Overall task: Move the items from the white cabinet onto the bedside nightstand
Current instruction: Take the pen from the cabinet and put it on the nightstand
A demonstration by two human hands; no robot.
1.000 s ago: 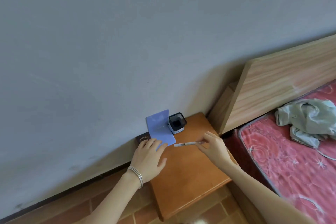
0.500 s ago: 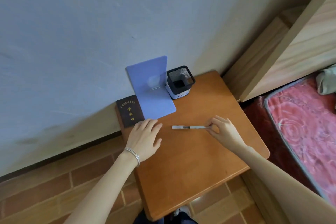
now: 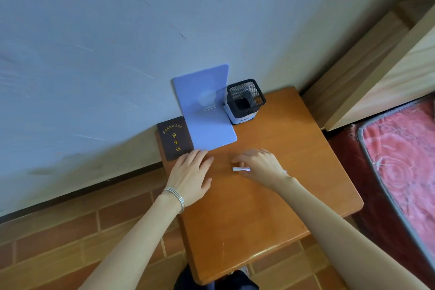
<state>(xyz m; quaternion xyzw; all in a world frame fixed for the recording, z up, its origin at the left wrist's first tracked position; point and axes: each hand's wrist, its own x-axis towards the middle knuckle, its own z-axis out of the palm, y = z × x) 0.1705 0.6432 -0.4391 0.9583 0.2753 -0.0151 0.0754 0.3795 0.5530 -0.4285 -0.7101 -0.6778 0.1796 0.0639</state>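
The wooden nightstand (image 3: 270, 219) stands against the wall. At its back lie a dark brown booklet with gold lettering (image 3: 175, 138), a light blue L-shaped bookend (image 3: 204, 113) and a black mesh pen holder (image 3: 244, 101) on a white base. A white pen (image 3: 240, 169) lies flat in the middle of the top. My right hand (image 3: 261, 166) covers most of the pen with its fingers curled on it; only the cap end and the far tip show. My left hand (image 3: 190, 176) rests flat on the top beside the booklet's near corner, holding nothing.
A bed with a red patterned mattress (image 3: 404, 172) lies to the right of the nightstand, and its pale wooden headboard (image 3: 388, 66) is at the upper right. The floor of brown brick tiles (image 3: 70, 242) spreads out on the left and below.
The view has tilted down and closer to the nightstand. My right hand has lowered the pen onto the top and slid left over it. My left hand has stayed by the booklet.
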